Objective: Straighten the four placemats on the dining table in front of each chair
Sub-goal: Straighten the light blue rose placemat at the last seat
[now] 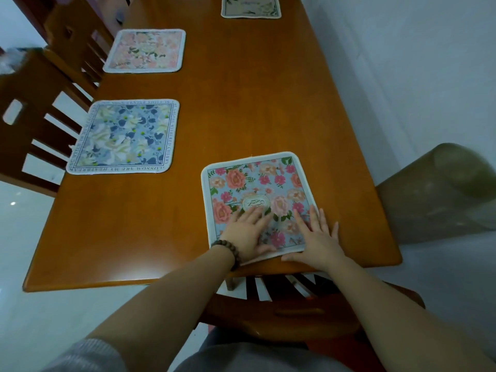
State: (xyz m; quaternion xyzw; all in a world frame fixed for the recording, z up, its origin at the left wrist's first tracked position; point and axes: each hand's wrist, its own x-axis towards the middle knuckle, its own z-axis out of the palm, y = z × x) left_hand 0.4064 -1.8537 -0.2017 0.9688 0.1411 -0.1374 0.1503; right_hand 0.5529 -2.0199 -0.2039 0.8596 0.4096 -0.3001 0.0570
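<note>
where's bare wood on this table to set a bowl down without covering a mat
The widest bare patch is mid-table, bordered by the blue mat, the pale pink mat, the far mat and the nearest mat. Another lies at the near-left corner. The near edge is crowded: the left hand and right hand press that nearest mat.

- blue floral placemat, at 9 o'clock on the table – border lettering, partly legible: "BLOSSOM ARE MY HEART" along the near edge (upside down), "WITHERED CHERRY" on the right edge; the rest too small
- pink-rose placemat, at 5 o'clock – oval emblem, letters unclear
- far mats: no readable text
</note>
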